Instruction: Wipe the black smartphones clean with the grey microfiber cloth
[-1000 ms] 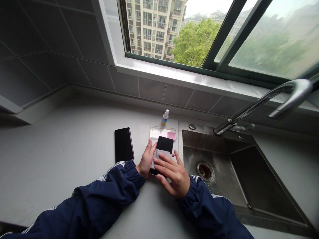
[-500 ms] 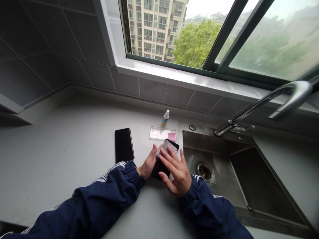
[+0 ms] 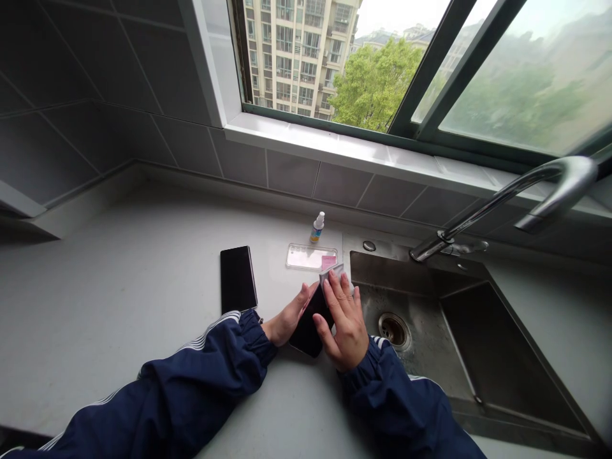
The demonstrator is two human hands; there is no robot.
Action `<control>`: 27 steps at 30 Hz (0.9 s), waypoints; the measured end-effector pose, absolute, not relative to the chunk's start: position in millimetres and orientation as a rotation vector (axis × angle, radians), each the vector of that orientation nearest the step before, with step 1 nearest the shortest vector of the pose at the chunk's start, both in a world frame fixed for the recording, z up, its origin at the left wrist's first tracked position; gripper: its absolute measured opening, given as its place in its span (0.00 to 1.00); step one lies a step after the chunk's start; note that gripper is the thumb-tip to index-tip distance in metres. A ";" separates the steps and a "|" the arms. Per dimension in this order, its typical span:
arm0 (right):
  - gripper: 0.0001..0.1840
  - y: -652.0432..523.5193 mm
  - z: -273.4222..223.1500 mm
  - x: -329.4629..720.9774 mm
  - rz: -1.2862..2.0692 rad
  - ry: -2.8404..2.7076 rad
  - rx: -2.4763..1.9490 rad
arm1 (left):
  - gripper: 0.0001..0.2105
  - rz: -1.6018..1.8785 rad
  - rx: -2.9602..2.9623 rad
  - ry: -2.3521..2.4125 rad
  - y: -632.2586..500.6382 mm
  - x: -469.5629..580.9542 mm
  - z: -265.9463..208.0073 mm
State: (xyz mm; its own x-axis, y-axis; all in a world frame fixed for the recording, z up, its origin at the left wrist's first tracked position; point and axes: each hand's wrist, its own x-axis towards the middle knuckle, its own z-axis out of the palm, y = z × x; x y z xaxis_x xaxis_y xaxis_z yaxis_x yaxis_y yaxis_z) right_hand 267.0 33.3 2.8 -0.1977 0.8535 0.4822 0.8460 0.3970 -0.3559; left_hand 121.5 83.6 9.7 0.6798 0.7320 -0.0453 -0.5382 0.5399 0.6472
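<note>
A black smartphone (image 3: 306, 330) lies tilted in my left hand (image 3: 285, 319), which grips it from the left side with the thumb along the edge; the fingers underneath are hidden. With its fingers close together, my right hand (image 3: 347, 331) presses a light grey cloth (image 3: 326, 275) over the phone's far end. Part of the cloth folds past the top edge. Just beyond the phone is a clear phone case (image 3: 306, 256) with a pink slip (image 3: 329, 262) at its right end. Behind that stands a small white-capped spray bottle (image 3: 317, 228).
A second dark phone or small tablet (image 3: 238, 278) lies on the pale countertop (image 3: 143, 268) to the left. Close on the right is a steel sink (image 3: 425, 357) with a curved faucet (image 3: 497, 197). A tiled wall and window sill (image 3: 354, 145) run along the back.
My right hand has slid the cloth toward the phone's far right corner, uncovering more of the dark screen. The phone has tilted slightly in my left hand.
</note>
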 end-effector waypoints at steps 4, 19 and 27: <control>0.32 29.3 5.1 264.8 0.076 -2.216 -1.294 | 0.30 0.753 0.496 0.378 87.5 121.3 13.0; 0.32 30.8 -1.8 262.6 0.028 -2.032 -1.482 | 0.29 0.728 0.573 0.349 85.7 122.1 17.4; 0.28 27.4 1.9 263.0 0.042 -2.110 -1.356 | 0.30 0.694 0.475 0.391 86.8 120.4 15.5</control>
